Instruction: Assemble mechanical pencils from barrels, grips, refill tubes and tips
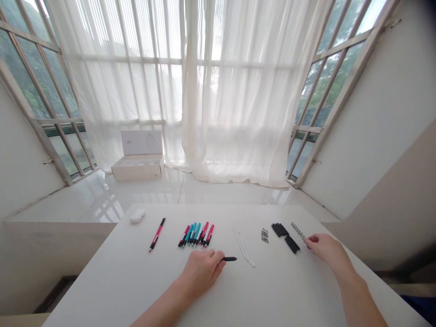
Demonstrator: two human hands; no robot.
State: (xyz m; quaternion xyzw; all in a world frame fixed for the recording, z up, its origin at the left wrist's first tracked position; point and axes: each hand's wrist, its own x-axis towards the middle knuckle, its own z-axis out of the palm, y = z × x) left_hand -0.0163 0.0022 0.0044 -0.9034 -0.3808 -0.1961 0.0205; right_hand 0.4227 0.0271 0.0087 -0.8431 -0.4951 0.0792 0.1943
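Observation:
My left hand [204, 268] is closed around a black pen barrel piece [229, 259], with a thin tip sticking out to the right. At the near end of a slanted row of small silver-grey pieces [297, 229], my right hand [323, 246] has its thumb and finger pinched together. Whether a piece is between those fingertips is hidden. Just left of that row lie several black grip tubes [279, 230]. A small cluster of dark metallic parts [265, 235] sits farther left, and beside it are several thin white refills [243, 247].
Several pink-black and teal-black pen bodies [195, 235] lie side by side beyond my left hand. One whole pink-black pen [157, 234] lies farther left, near a white rounded case [137, 216]. An open white box [138, 168] stands on the ledge behind the white table [136, 277].

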